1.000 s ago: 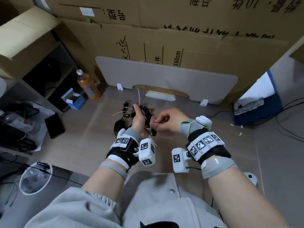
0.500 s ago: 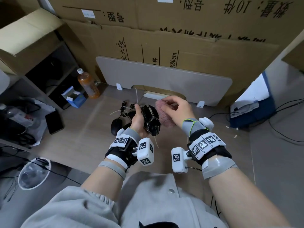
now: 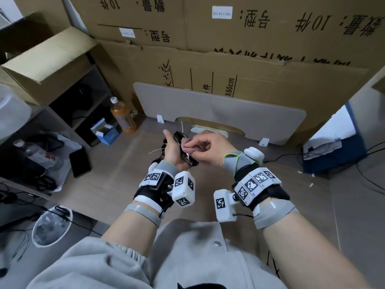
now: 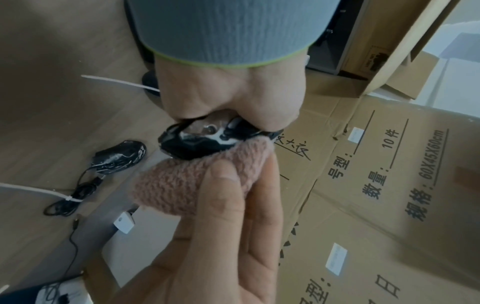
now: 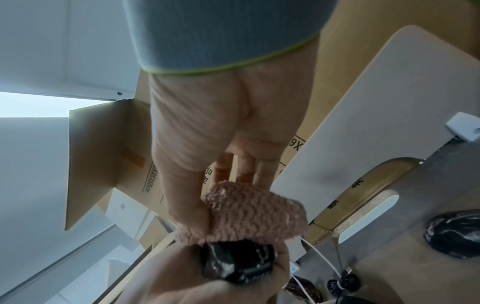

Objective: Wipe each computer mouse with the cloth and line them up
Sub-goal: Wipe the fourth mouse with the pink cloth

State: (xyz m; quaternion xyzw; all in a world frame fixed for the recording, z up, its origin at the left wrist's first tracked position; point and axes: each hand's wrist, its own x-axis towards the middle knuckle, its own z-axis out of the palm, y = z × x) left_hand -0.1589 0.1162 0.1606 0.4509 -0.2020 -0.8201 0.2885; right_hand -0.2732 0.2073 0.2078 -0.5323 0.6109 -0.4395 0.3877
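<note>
My left hand (image 3: pixel 173 152) grips a glossy black mouse (image 3: pixel 190 161) above the floor, thumb pointing up. My right hand (image 3: pixel 208 147) pinches a folded pink cloth (image 3: pixel 188 146) between thumb and fingers and presses it against the mouse's side. In the left wrist view the cloth (image 4: pixel 192 181) lies on the mouse (image 4: pixel 205 142), under the right hand's fingers (image 4: pixel 221 226). The right wrist view shows the cloth (image 5: pixel 249 216) on top of the mouse (image 5: pixel 239 261). A second black mouse (image 4: pixel 119 156) with a tied cable (image 4: pixel 75 197) lies on the floor, also seen as a dark mouse (image 5: pixel 454 232).
A grey board (image 3: pixel 218 113) leans on stacked cardboard boxes (image 3: pixel 229 59) at the back. An orange drink bottle (image 3: pixel 123 115), a small blue box (image 3: pixel 106 132) and a phone (image 3: pixel 79 161) sit at the left. A lined bin (image 3: pixel 52 226) stands near left, a blue case (image 3: pixel 333 155) at right.
My right hand has carried the cloth from the mouse's near end up along it and now presses it on the far half. Both hands have moved a little away from me.
</note>
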